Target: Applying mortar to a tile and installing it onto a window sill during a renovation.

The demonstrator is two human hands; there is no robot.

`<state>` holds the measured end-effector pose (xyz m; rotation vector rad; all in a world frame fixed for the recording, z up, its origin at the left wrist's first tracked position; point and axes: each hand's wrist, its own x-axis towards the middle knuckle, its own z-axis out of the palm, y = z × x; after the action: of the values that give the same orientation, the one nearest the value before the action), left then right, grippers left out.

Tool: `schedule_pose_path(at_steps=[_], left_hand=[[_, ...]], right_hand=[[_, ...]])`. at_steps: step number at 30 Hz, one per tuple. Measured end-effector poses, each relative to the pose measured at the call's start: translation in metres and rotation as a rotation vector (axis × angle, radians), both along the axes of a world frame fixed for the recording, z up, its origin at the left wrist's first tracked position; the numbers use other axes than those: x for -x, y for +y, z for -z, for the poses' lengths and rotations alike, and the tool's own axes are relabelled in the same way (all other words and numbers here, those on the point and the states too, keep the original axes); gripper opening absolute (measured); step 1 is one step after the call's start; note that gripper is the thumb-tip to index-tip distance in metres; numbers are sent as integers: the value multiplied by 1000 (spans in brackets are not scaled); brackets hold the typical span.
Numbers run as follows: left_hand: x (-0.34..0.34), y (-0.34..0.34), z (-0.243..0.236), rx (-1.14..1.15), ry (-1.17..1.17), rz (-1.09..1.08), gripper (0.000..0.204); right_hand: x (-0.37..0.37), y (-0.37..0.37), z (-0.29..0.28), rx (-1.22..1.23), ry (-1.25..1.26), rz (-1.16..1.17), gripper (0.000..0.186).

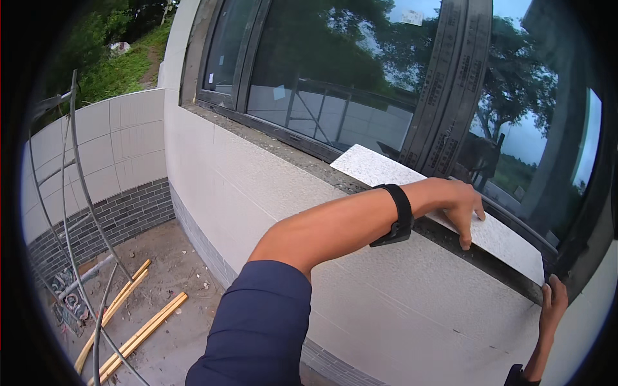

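A long white speckled slab (pixel 373 168), stone or tile, lies along the ledge below a dark-framed window, a dark gap showing under its front edge. My left hand (pixel 458 204) comes over it from above, fingers on its top and one digit hanging over the front edge, closed about that edge. The wrist wears a black band. At the slab's right front corner my right hand (pixel 555 301) reaches up from below, its fingertips bent against the corner. What its palm does is hidden.
The window (pixel 341 71) rises right behind the slab. Rough mortar covers the bare ledge (pixel 270 140) to the left. Below is the pale tiled wall (pixel 257 186). Down left stand metal scaffold poles (pixel 84 167), beside yellow timber strips (pixel 145 331) on the dirty ground.
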<state>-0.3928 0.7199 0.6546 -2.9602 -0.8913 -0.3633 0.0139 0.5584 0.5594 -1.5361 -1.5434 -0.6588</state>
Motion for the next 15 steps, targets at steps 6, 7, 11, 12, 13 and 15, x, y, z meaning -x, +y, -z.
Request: schedule_pose_path(at_steps=[6, 7, 11, 12, 13, 15], left_hand=[[-7, 23, 5, 142, 15, 32, 102], [-8, 25, 7, 117, 12, 27, 104], [-13, 26, 10, 189, 20, -83, 108], [-14, 25, 11, 218, 12, -105, 109], [-15, 24, 12, 208, 8, -80, 110], [-17, 22, 13, 222, -8, -75, 111]], right_hand=[[16, -1, -7, -22, -128, 12, 34], [15, -1, -8, -20, -152, 14, 36], [7, 2, -12, 75, -112, 23, 41], [4, 3, -14, 89, -87, 7, 42], [1, 5, -16, 92, -100, 23, 43], [-4, 8, -19, 77, -106, 13, 44]])
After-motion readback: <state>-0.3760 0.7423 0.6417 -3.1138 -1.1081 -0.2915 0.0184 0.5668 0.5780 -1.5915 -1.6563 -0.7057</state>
